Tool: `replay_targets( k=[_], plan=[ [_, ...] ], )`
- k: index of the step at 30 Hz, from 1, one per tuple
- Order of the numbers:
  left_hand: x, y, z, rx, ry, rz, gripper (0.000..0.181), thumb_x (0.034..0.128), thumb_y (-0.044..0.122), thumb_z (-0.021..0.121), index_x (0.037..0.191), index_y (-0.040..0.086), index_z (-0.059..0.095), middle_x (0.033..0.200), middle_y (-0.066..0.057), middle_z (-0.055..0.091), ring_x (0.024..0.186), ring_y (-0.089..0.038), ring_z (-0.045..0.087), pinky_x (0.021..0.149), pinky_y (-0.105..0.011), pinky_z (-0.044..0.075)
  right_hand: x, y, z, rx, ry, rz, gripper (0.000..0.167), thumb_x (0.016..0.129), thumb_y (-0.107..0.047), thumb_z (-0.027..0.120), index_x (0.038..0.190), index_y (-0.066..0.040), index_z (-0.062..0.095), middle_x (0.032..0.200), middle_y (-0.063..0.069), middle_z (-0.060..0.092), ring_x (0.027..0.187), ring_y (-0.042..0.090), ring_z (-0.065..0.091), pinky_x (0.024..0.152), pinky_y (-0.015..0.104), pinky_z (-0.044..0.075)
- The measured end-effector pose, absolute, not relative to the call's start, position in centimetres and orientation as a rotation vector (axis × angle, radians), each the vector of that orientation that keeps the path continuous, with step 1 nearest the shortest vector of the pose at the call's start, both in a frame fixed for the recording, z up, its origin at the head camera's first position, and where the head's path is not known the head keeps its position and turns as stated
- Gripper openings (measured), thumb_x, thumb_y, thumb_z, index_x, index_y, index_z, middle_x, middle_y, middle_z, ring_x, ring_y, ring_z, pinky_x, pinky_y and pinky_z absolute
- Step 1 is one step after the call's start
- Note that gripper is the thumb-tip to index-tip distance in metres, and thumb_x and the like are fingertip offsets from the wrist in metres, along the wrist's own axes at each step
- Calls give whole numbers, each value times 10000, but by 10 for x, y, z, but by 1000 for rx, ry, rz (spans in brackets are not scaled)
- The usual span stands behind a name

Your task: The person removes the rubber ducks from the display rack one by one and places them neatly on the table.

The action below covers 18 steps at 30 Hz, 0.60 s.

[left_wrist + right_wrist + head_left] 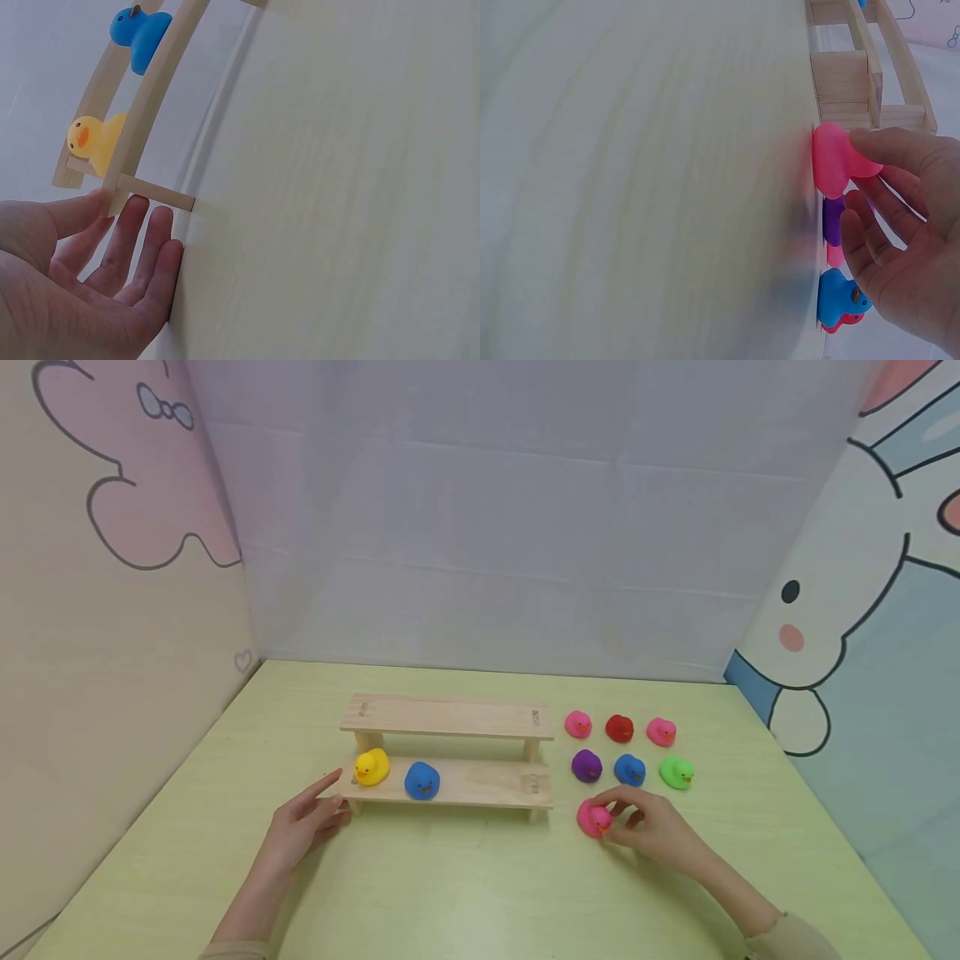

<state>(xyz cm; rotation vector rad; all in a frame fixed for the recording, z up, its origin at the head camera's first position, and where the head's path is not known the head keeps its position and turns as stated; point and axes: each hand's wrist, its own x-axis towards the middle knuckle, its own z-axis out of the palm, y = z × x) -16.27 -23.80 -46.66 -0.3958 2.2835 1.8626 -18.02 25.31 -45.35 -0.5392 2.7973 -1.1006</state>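
My right hand [654, 828] pinches a pink rubber duck [592, 818] between thumb and fingers. In the right wrist view that duck [831, 161] sits at the table surface. My left hand [302, 825] holds the left end of the lower board of a two-step wooden shelf [472, 781], its thumb and fingers at the board's edge in the left wrist view. On that lower step stand a yellow duck [372, 767], at the left end, and a blue duck [422, 781] beside it. The upper step [450, 715] bears no ducks.
Right of the shelf, two rows of ducks stand on the table: pink [578, 724], red [619, 728] and another pink duck [662, 732] behind; purple [587, 766], blue [630, 770] and green [677, 772] in front. Cloth walls [487, 527] enclose the table's back and sides.
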Motion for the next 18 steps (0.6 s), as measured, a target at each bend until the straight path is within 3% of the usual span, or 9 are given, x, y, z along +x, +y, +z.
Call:
replay_targets(
  k=[11,18],
  plan=[
    [-161,-237,-465,-403,2286,1862,571,1007,320,573,1537,256,368,982,147,667,931,-19,696,837,-185,534,-181,249,-446,-585,2854,-1077,450,795,-199,827,1213,-181,661,1164,-2,669,1001,239,594,754,256,540],
    [-162,-236,-463,-424,2285,1862,567,1006,315,575,1533,252,376,980,137,671,929,-29,697,830,-187,538,-183,245,-436,-601,2864,-1105,439,820,-100,787,1232,-165,648,1177,64,663,1024,294,604,774,286,546]
  ],
)
